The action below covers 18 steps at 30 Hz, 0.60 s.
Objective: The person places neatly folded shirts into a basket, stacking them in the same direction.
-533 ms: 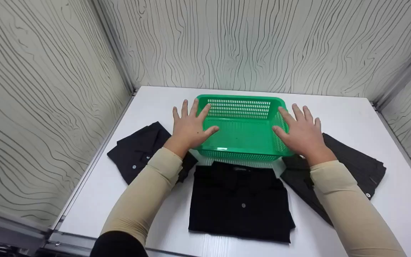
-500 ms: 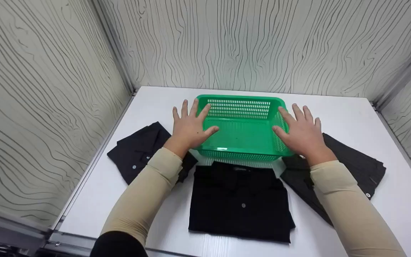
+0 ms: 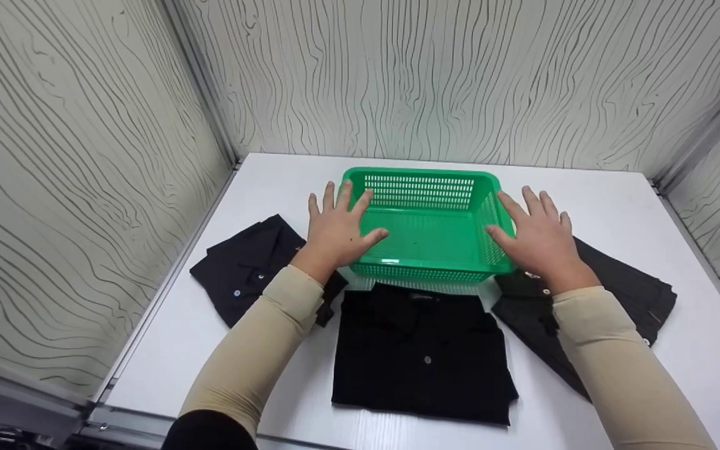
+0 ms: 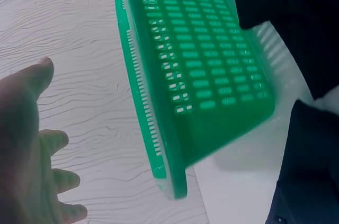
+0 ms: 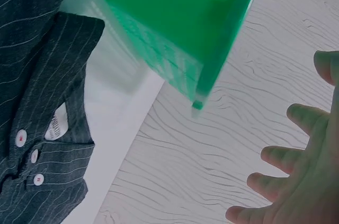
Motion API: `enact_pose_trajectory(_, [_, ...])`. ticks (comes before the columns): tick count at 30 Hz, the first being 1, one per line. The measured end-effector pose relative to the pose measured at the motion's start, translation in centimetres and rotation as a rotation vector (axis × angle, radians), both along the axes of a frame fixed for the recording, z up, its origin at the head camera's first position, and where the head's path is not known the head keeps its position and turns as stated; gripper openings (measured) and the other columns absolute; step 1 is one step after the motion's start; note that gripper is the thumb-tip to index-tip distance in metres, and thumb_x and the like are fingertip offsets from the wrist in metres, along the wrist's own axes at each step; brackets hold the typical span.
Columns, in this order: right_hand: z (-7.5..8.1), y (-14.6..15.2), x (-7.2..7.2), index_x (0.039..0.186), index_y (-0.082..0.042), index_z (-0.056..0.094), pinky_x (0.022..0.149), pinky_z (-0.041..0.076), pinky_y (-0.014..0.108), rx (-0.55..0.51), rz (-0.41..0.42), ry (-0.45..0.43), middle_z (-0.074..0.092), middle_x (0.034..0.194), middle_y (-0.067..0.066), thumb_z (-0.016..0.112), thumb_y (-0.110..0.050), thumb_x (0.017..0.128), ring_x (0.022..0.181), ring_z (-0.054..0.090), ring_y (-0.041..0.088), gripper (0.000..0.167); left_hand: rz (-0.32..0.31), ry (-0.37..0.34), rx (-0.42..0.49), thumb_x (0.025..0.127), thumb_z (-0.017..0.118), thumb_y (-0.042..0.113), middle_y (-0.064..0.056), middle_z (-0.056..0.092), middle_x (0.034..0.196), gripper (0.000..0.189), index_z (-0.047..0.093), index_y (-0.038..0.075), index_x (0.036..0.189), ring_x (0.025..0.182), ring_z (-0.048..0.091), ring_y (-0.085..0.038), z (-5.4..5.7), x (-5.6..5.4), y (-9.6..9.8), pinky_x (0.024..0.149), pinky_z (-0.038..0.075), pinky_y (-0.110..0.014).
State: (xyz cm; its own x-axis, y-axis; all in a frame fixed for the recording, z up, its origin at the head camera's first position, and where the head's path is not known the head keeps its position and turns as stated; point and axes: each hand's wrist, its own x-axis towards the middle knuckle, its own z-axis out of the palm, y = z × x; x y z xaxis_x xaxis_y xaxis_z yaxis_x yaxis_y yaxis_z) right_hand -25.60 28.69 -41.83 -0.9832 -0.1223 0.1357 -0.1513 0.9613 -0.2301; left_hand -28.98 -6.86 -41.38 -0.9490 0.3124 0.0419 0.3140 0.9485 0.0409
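A green plastic basket (image 3: 422, 270) with slotted walls sits toward the back of the white table. My left hand (image 3: 338, 237), fingers spread, is over its left side in the head view. The right hand (image 3: 542, 244), also spread, overlaps the basket's right rim. Both wrist views show a gap between hand and basket, and neither hand holds anything. In front of the basket lies a folded black shirt (image 3: 422, 375). Another dark folded shirt (image 3: 247, 262) is at the left, partly behind my left arm. A dark pinstriped shirt (image 5: 47, 97) lies on the right, partly under my right forearm.
The white table (image 3: 285, 165) is backed by a wood-grain patterned wall (image 3: 435, 81). Similar panels stand at both sides, with metal framing along the left edge. Dark items show at the lower left corner, beyond the table.
My right hand has shifted slightly right, and the left hand a little right and nearer to me. Basket and shirts stay put; the head view shifts a touch.
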Motion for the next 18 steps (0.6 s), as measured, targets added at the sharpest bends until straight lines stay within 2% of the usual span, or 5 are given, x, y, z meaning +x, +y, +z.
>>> enact_pose_trajectory(9, [-1.1, 1.3, 0.1, 0.161, -0.014, 0.027, 0.106, 0.011, 0.079, -0.017, -0.024, -0.020, 0.016, 0.162, 0.030, 0.045, -0.057, 0.102, 0.147, 0.009, 0.054, 0.075, -0.043, -0.022, -0.017, 0.093, 0.030, 0.081, -0.012, 0.008, 0.169, 0.088, 0.016, 0.031, 0.164, 0.153, 0.002, -0.038, -0.9, 1.2, 0.8, 0.117, 0.005, -0.066])
enact_pose_trajectory(18, [-2.3, 3.9, 1.0, 0.160, -0.010, 0.027, 0.106, 0.011, 0.079, -0.058, -0.059, -0.056, 0.015, 0.160, 0.033, 0.046, -0.055, 0.102, 0.146, 0.009, 0.056, 0.076, -0.098, -0.018, 0.043, 0.094, 0.037, 0.079, -0.013, 0.016, 0.167, 0.085, 0.026, 0.028, 0.162, 0.153, 0.009, -0.037, -1.4, 2.2, 2.2, 0.117, 0.010, -0.065])
